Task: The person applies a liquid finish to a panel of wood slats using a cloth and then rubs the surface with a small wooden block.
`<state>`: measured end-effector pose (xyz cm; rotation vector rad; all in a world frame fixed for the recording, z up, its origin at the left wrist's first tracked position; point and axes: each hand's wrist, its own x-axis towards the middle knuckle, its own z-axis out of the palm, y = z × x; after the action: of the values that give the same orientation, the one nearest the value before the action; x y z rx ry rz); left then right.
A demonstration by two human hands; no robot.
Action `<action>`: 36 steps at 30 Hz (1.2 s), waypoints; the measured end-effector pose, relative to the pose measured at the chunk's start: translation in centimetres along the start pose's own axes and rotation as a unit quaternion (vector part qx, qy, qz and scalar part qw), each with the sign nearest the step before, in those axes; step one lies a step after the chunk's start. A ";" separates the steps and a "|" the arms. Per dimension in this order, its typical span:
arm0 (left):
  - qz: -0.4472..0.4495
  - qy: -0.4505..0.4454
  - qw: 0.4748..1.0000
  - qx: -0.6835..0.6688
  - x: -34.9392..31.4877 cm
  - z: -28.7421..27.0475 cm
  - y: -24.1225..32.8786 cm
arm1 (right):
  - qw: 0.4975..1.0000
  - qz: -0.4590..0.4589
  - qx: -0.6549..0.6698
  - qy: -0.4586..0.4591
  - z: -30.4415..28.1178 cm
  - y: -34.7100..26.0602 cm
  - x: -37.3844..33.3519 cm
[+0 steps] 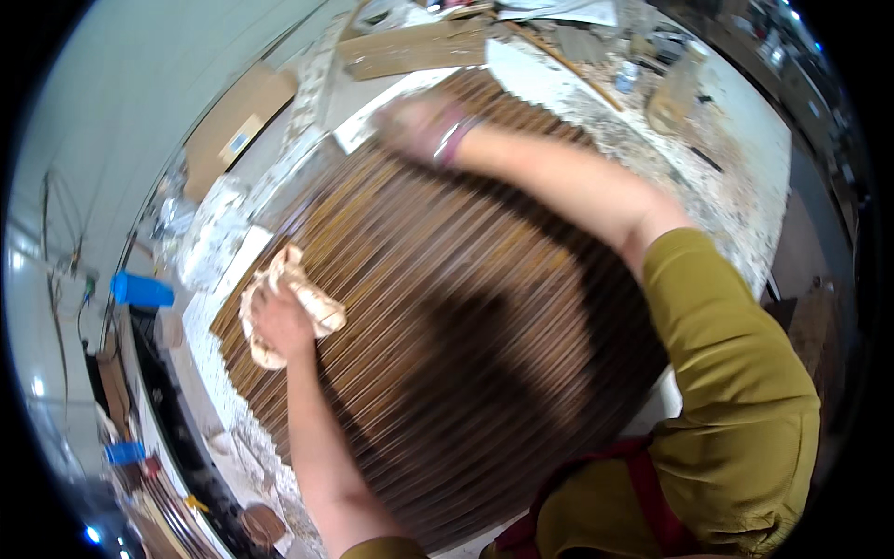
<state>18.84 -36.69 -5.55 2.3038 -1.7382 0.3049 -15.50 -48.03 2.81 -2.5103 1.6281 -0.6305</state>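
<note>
Long dark brown strips (372, 242), apparently wood, lie side by side in a broad ribbed layer that fills most of the table in front of me. Near its left edge my left hand (279, 321) grips a crumpled cream cloth (321, 312) against the strips. My right arm reaches across to the far end, where my right hand (414, 126) is over the strips. Motion smears its fingers, so whether they hold anything does not show. A band and a bracelet circle that wrist.
A stained white table (745, 168) supports the strips. Beyond them stands an open cardboard box (414, 51). At the far right are a cloudy plastic container (675, 93) and a thin wooden stick (568, 65). Plastic wrapping (212, 238) and a blue cup (142, 290) are at the left.
</note>
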 end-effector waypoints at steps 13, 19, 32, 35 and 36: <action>0.183 0.121 0.932 -0.289 -5.0 -7.2 5.0 | 0.885 0.105 0.434 -0.135 0.9 -14.6 -12.0; 0.142 -0.337 0.723 -0.586 -11.7 -11.1 9.8 | 0.779 0.180 0.579 -0.159 0.4 -10.7 -17.9; 0.326 -0.030 0.922 -0.209 -0.2 -7.8 6.7 | 0.988 0.053 -0.116 -0.083 -2.7 5.4 -17.9; 0.403 -0.102 0.897 -0.152 1.2 -6.9 8.0 | 0.979 0.114 -0.113 -0.129 -1.2 4.1 -17.3; 0.440 -0.098 0.881 -0.144 2.2 -6.1 7.7 | 0.984 0.083 -0.105 -0.114 -0.4 5.0 -17.4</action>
<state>11.86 -38.81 1.38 1.2492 -2.6295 -0.0524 -26.02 -34.67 -3.37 -2.4350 1.8730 -0.1551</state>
